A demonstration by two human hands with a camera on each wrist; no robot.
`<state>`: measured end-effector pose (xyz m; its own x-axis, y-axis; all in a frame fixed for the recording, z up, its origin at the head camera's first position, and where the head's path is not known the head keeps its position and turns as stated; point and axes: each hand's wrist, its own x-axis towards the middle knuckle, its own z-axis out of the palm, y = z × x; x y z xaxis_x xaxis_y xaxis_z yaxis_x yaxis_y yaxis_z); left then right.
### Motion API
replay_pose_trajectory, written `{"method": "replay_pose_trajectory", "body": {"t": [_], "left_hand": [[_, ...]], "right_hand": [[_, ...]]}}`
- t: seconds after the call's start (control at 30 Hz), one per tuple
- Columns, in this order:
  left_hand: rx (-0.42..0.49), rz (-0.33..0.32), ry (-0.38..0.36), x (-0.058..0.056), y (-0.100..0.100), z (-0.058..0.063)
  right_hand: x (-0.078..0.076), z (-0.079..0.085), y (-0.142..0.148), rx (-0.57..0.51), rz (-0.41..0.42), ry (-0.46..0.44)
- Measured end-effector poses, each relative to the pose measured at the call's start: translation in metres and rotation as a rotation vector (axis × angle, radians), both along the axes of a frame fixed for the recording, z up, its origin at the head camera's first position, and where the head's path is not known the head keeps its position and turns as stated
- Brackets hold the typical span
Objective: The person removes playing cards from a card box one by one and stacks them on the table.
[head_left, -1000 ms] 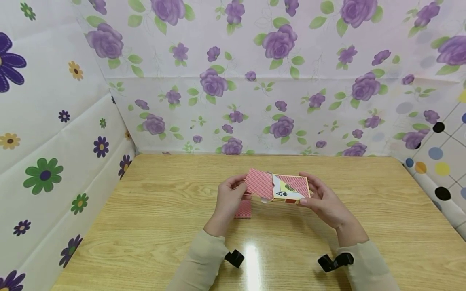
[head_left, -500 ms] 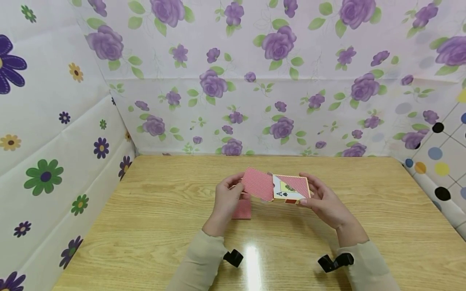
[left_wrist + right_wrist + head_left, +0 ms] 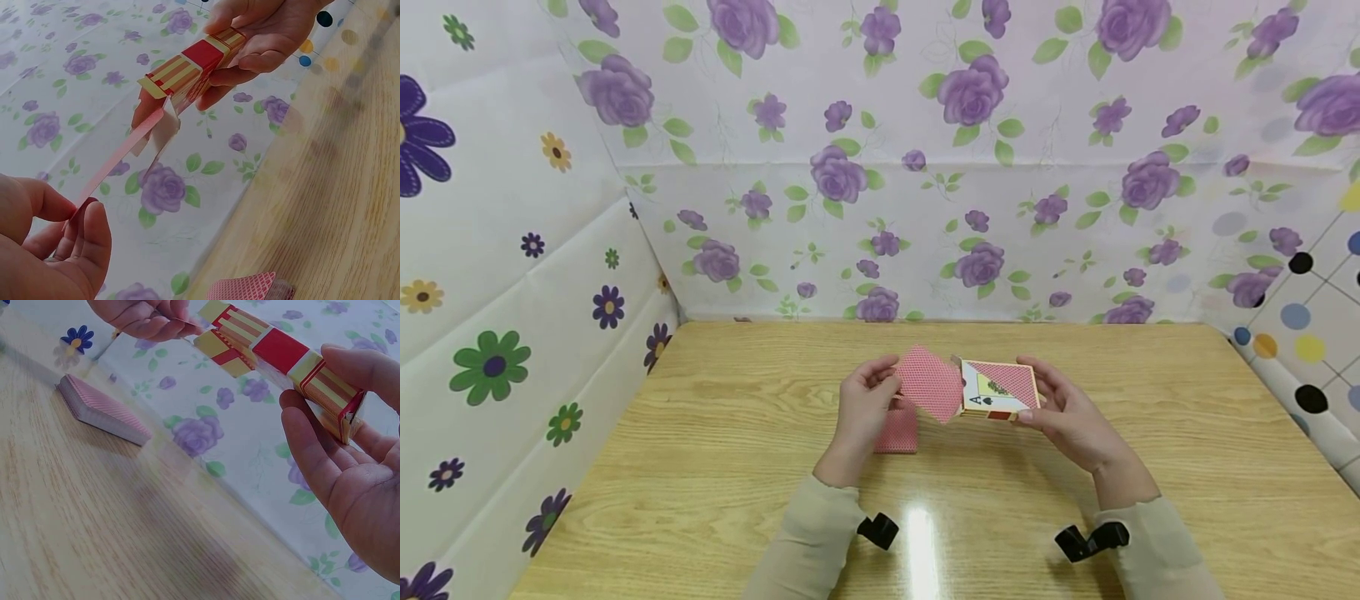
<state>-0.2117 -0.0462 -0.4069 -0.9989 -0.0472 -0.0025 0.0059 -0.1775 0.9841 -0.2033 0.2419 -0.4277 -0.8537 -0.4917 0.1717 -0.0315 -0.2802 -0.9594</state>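
Note:
In the head view my left hand (image 3: 859,408) pinches a red-backed playing card (image 3: 929,383) by its left edge. That card is tilted, its right corner right at the end of a card box (image 3: 997,385) printed with an ace of spades. My right hand (image 3: 1071,417) grips the box at its other end, thumb on the near side. Flaps (image 3: 222,353) stick out from the box's end in the right wrist view, so that end is open. Below the left hand a stack of red-backed cards (image 3: 898,430) lies on the table, partly hidden by the hand.
The wooden table (image 3: 737,467) meets a flower-printed backdrop (image 3: 760,225) at its far edge. Another printed sheet (image 3: 535,358) stands along the left side, and a dotted one (image 3: 1322,333) on the right. A black camera mount (image 3: 880,530) sits at the left wrist.
The card in my left hand has turned clockwise, its lower corner dropping below the box's end. The left hand has shifted slightly left; the right hand and box have stayed put.

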Motion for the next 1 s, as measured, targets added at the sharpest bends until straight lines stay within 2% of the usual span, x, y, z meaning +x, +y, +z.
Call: {"method": "replay_pose_trajectory", "body": {"t": [0.27, 1.0], "left_hand": [[0.007, 0.025, 0.0, 0.0004, -0.0026, 0.0033], [-0.025, 0.076, -0.014, -0.0042, -0.0099, 0.0005]], "right_hand": [[0.0002, -0.0009, 0.0017, 0.005, 0.009, 0.003], [0.001, -0.0003, 0.0011, 0.027, -0.016, -0.006]]}}
